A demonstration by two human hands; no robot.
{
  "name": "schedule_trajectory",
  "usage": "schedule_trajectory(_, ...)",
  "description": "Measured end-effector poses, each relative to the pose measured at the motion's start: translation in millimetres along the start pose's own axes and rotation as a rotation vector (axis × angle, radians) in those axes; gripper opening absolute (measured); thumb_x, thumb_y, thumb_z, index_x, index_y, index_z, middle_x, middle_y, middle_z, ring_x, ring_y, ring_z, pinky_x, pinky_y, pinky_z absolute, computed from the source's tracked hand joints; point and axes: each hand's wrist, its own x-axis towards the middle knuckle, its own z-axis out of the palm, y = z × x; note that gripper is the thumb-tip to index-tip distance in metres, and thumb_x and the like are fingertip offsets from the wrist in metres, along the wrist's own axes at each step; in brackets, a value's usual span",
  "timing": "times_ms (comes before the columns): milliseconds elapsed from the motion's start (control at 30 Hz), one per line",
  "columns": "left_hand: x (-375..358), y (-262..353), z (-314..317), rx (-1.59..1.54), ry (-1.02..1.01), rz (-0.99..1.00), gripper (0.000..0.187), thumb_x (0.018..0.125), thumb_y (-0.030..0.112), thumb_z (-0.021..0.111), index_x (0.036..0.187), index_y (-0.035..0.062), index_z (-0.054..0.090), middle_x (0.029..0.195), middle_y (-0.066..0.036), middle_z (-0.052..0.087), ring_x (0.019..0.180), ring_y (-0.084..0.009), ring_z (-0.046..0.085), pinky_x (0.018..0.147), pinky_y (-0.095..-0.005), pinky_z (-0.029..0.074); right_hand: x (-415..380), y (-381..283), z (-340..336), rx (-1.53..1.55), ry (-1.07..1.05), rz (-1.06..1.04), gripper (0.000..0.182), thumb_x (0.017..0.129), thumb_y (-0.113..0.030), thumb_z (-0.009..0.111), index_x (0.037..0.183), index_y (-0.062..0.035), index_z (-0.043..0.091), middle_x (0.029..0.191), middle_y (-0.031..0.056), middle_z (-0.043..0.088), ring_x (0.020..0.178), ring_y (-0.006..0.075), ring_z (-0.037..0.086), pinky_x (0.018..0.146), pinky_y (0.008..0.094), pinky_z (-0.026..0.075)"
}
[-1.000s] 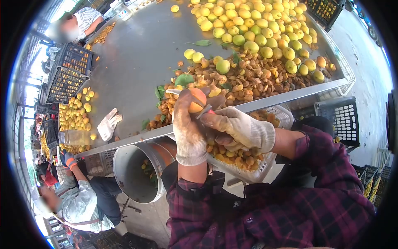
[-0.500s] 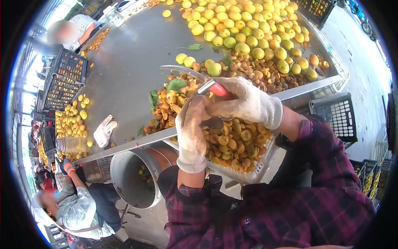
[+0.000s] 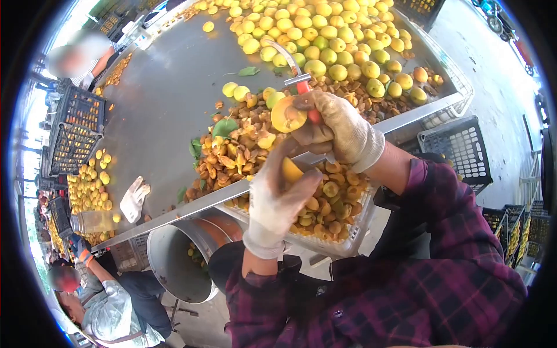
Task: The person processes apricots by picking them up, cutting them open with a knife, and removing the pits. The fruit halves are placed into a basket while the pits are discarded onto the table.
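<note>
My right hand (image 3: 342, 124), in a stained white glove, is closed around the red handle of a curved knife (image 3: 304, 87); its hooked blade points up and away. Against that handle, the same fingers hold a cut apricot half (image 3: 288, 114) with its yellow inside showing. Just below, my gloved left hand (image 3: 275, 203) grips another apricot half (image 3: 291, 170), partly hidden by the fingers. Beneath both hands is a white crate (image 3: 354, 235) of cut apricot halves. Beyond them, a heap of brown and orange apricot scraps (image 3: 235, 153) lies along the table edge.
Whole apricots (image 3: 325, 35) are piled on the metal table (image 3: 156, 104). A white glove (image 3: 133, 200) lies near its edge. A metal drum (image 3: 180, 264) stands below, and a black crate (image 3: 458, 151) sits at right. Two people work at left, near stacked black crates (image 3: 75, 130).
The apricot, hidden between my hands before, now shows as two separate halves, one in each hand. The knife blade has swung from pointing left to pointing up. The view has shifted slightly.
</note>
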Motion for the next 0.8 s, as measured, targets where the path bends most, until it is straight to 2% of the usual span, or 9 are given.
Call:
schedule_trajectory(33, 2.2, -10.3, -2.6, -0.001, 0.049, 0.052, 0.066, 0.079, -0.005, 0.07, 0.14, -0.0031, 0.045, 0.109, -0.009, 0.066, 0.093, -0.0129, 0.063, 0.082, -0.0251, 0.051, -10.9, 0.9, 10.3, 0.0, 0.046, -0.117, 0.032, 0.097, -0.035, 0.051, 0.092, -0.0053, 0.06, 0.056, -0.0062, 0.037, 0.042, 0.0055, 0.03, 0.041, 0.0225, 0.02)
schedule_trajectory(133, 7.1, -10.2, 7.5, -0.37, 0.139, 0.095, 0.068, 0.079, -0.01, 0.068, 0.143, -0.0047, 0.044, 0.122, -0.012, 0.062, 0.105, -0.0166, 0.062, 0.091, -0.0282, 0.051, -27.0, 7.8, 1.4, -0.133, -0.072, -0.077, 0.031, 0.098, -0.034, 0.05, 0.095, -0.0048, 0.06, 0.057, -0.0057, 0.039, 0.043, 0.0052, 0.031, 0.041, 0.0221, 0.021)
schedule_trajectory(200, 7.2, -4.3, 14.1, -0.383, 0.204, 0.085, 0.067, 0.079, -0.012, 0.067, 0.142, -0.0049, 0.046, 0.128, -0.013, 0.06, 0.112, -0.0187, 0.06, 0.095, -0.0309, 0.051, -31.5, 8.2, 3.1, -0.149, 0.03, -0.05, 0.026, 0.098, -0.028, 0.052, 0.098, -0.0034, 0.06, 0.06, -0.0046, 0.044, 0.044, 0.0043, 0.034, 0.042, 0.0216, 0.023)
schedule_trajectory(267, 10.9, -13.1, 12.0, -0.378, 0.219, 0.101, 0.069, 0.079, -0.012, 0.069, 0.143, -0.006, 0.044, 0.129, -0.014, 0.059, 0.115, -0.0184, 0.059, 0.096, -0.0304, 0.05, -25.6, 7.2, -8.1, -0.098, -0.1, 0.008, 0.026, 0.095, -0.016, 0.061, 0.113, 0.0027, 0.058, 0.082, 0.0068, 0.066, 0.063, 0.0135, 0.066, 0.051, 0.0234, 0.05)
schedule_trajectory(333, 13.3, -12.6, 10.8, -0.424, 0.239, 0.105, 0.068, 0.077, -0.012, 0.072, 0.14, -0.0059, 0.047, 0.125, -0.014, 0.061, 0.11, -0.0181, 0.061, 0.094, -0.0302, 0.051, -18.1, 7.2, -3.4, -0.149, 0.019, 0.013, 0.026, 0.092, -0.014, 0.067, 0.112, 0.0019, 0.061, 0.084, 0.0061, 0.067, 0.066, 0.0121, 0.065, 0.054, 0.0235, 0.05)
schedule_trajectory(433, 13.2, -6.3, 12.4, -0.301, 0.426, 0.005, 0.061, 0.072, -0.009, 0.08, 0.128, -0.0052, 0.057, 0.112, -0.011, 0.067, 0.098, -0.0168, 0.066, 0.089, -0.0298, 0.054, -15.0, 4.0, -7.2, -0.511, 0.053, -0.334, 0.026, 0.084, -0.021, 0.078, 0.096, -0.0002, 0.069, 0.084, 0.0037, 0.069, 0.073, 0.0071, 0.061, 0.066, 0.0243, 0.05)
schedule_trajectory(567, 15.5, -19.7, 6.6, -0.206, 0.432, 0.045, 0.062, 0.069, -0.005, 0.084, 0.126, -0.0039, 0.058, 0.111, -0.01, 0.067, 0.098, -0.0158, 0.065, 0.088, -0.0296, 0.054, -21.2, -8.1, -7.0, -1.013, 0.037, -0.463, 0.04, 0.073, -0.033, 0.086, 0.091, -0.001, 0.07, 0.078, 0.0076, 0.069, 0.074, 0.0133, 0.066, 0.072, 0.0308, 0.053)
schedule_trajectory(633, 16.2, -28.9, 4.5, 0.087, 0.432, 0.172, 0.062, 0.067, 0.0, 0.086, 0.124, -0.0022, 0.06, 0.108, -0.009, 0.068, 0.096, -0.0146, 0.065, 0.087, -0.0292, 0.053, -25.7, -10.0, -2.0, -1.028, 0.006, -0.435, 0.039, 0.074, -0.031, 0.085, 0.092, -0.0005, 0.07, 0.078, 0.0091, 0.069, 0.075, 0.015, 0.067, 0.072, 0.031, 0.053)
schedule_trajectory(800, 12.5, -19.8, 9.4, 0.229, 0.436, 0.139, 0.063, 0.067, -0.005, 0.086, 0.124, -0.0057, 0.059, 0.109, -0.013, 0.068, 0.097, -0.0185, 0.067, 0.086, -0.0306, 0.057, -25.6, -12.2, 1.6, -1.093, 0.006, -0.334, 0.036, 0.076, -0.027, 0.081, 0.094, 0.0022, 0.068, 0.078, 0.0146, 0.07, 0.076, 0.0196, 0.07, 0.073, 0.0324, 0.053)
